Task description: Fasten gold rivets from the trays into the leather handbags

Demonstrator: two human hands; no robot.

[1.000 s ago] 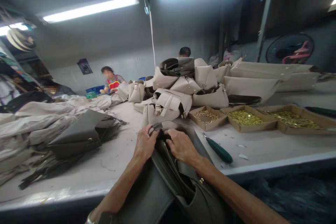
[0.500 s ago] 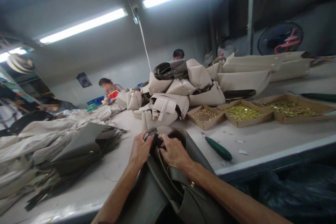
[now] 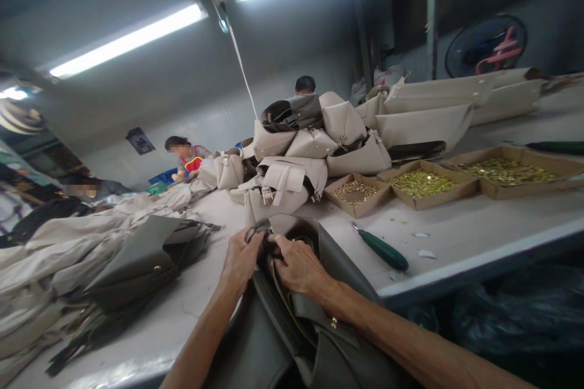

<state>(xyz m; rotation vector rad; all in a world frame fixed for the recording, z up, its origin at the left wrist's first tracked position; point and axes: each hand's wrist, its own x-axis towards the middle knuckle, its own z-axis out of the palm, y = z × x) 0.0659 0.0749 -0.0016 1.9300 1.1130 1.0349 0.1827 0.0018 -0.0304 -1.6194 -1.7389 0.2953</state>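
Observation:
A dark grey-green bag (image 3: 344, 261) with a gold zipper lies open at the table's near edge, under both hands. My left hand (image 3: 241, 255) pinches the far end of the bag's opening, fingers closed on the dark material. Right beside it, my right hand (image 3: 298, 264) grips the same end near the zipper, its fingers curled into the opening. The two sets of fingertips almost touch, and the small part between them is hard to make out. To the right on the table lies a green-handled tool (image 3: 382, 249).
Cardboard trays of small gold hardware (image 3: 358, 194) stand at the right. Beige bags (image 3: 283, 185) are piled at the centre back. Another dark bag (image 3: 132, 261) lies on beige pieces at the left. People sit beyond the table.
The view has shifted slightly. Both hands keep their hold at the bag's far end, with the fingertips a little closer together.

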